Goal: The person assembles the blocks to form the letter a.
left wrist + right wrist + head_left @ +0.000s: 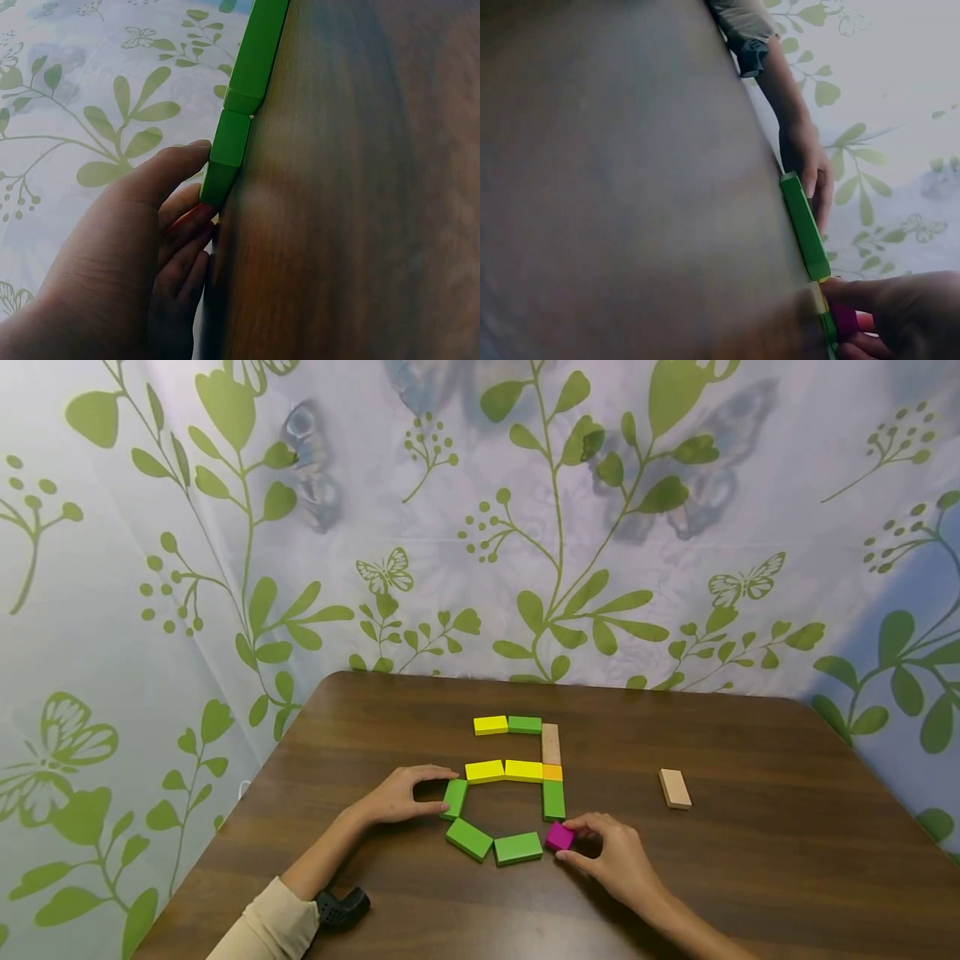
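Observation:
My left hand [399, 796] holds the upright-set green block [454, 800] at the left of the layout, thumb and fingers at its two ends. My right hand [617, 857] pinches a magenta cube [559, 837] between thumb and fingers, at the lower right. The cube sits between a green block [554, 800] above it and another green block [518, 848] to its left. A tilted green block [469, 839] lies at the lower left. In the right wrist view the magenta cube [845, 321] is partly hidden by the fingers.
Two yellow blocks [485, 772] form a row that meets a small orange block [552, 772]. Above stand a natural wood block [551, 743], a green block [525, 725] and a yellow block [491, 725]. Another wood block [675, 788] lies apart at right. A black device [343, 909] is at the left wrist.

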Action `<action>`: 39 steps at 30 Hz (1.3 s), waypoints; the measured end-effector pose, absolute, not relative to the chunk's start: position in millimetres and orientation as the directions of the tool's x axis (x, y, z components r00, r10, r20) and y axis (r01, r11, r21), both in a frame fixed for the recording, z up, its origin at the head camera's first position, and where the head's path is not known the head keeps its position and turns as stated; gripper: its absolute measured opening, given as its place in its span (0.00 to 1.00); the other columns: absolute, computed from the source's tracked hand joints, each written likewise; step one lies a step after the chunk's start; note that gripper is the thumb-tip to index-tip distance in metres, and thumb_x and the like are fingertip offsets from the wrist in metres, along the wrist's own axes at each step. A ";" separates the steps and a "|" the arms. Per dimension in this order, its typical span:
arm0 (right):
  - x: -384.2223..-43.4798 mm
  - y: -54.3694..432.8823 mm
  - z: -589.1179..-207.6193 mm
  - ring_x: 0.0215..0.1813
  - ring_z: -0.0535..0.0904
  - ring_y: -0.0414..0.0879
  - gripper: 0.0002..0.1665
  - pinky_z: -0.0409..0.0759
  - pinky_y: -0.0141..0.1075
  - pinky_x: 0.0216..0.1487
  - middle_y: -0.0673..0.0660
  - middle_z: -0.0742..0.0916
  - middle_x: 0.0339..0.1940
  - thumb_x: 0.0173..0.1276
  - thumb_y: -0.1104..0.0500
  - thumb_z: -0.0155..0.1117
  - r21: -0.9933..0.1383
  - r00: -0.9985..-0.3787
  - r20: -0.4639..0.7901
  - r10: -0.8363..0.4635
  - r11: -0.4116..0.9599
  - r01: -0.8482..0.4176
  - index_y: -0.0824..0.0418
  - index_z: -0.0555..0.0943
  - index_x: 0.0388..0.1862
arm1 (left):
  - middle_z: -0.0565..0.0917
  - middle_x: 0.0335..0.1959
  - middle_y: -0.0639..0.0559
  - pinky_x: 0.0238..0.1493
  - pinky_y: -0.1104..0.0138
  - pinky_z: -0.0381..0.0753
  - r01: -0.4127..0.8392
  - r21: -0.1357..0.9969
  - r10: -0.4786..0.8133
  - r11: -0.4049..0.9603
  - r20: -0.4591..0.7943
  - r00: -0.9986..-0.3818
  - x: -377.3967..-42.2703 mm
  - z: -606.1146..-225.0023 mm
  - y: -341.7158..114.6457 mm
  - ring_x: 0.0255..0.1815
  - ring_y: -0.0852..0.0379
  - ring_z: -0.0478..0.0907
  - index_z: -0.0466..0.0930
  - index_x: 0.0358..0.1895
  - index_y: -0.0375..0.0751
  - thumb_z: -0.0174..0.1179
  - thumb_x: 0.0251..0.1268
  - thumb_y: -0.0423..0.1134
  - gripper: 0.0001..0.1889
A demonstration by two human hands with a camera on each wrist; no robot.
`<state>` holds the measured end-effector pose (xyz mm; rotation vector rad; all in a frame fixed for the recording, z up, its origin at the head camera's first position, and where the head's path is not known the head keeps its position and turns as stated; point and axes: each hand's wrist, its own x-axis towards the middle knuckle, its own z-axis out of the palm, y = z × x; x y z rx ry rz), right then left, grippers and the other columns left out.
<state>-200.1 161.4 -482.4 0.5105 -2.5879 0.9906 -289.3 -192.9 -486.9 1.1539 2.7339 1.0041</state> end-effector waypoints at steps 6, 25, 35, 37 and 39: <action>-198.3 158.4 -487.1 0.32 0.75 0.36 0.20 0.77 0.32 0.34 0.40 0.81 0.28 0.38 0.53 0.81 -0.572 -0.885 0.425 -0.191 0.701 -0.426 0.52 0.84 0.33 | 0.73 0.59 0.57 0.58 0.56 0.68 0.638 0.561 0.645 0.527 0.224 -0.730 -288.5 -486.2 -192.1 0.61 0.58 0.68 0.72 0.62 0.49 0.59 0.59 0.55 0.28; -188.0 161.2 -491.7 0.34 0.77 0.37 0.24 0.77 0.35 0.35 0.44 0.84 0.32 0.37 0.58 0.81 -0.521 -0.852 0.498 -0.162 0.729 -0.443 0.55 0.86 0.38 | 0.73 0.59 0.57 0.58 0.55 0.68 0.637 0.563 0.645 0.526 0.225 -0.731 -287.6 -486.0 -192.3 0.61 0.57 0.68 0.72 0.62 0.50 0.59 0.60 0.56 0.28; -187.6 159.2 -489.2 0.34 0.77 0.38 0.23 0.77 0.36 0.35 0.44 0.83 0.30 0.39 0.55 0.80 -0.536 -0.865 0.481 -0.147 0.731 -0.422 0.55 0.85 0.38 | 0.73 0.59 0.57 0.58 0.55 0.68 0.632 0.569 0.646 0.526 0.217 -0.732 -288.9 -485.7 -192.5 0.61 0.57 0.67 0.72 0.62 0.50 0.59 0.60 0.56 0.28; -187.8 158.8 -489.3 0.33 0.77 0.38 0.22 0.78 0.36 0.34 0.44 0.83 0.30 0.40 0.56 0.80 -0.536 -0.865 0.482 -0.142 0.732 -0.420 0.54 0.85 0.38 | 0.73 0.60 0.57 0.58 0.55 0.68 0.630 0.570 0.645 0.527 0.214 -0.734 -288.7 -485.6 -192.6 0.61 0.57 0.67 0.72 0.62 0.50 0.59 0.60 0.56 0.28; -188.3 158.3 -489.6 0.33 0.77 0.38 0.21 0.78 0.36 0.34 0.44 0.83 0.29 0.41 0.56 0.80 -0.539 -0.866 0.480 -0.139 0.732 -0.417 0.54 0.85 0.37 | 0.73 0.60 0.57 0.58 0.55 0.67 0.626 0.573 0.642 0.529 0.212 -0.737 -288.4 -485.5 -192.8 0.61 0.57 0.67 0.72 0.62 0.50 0.59 0.60 0.56 0.28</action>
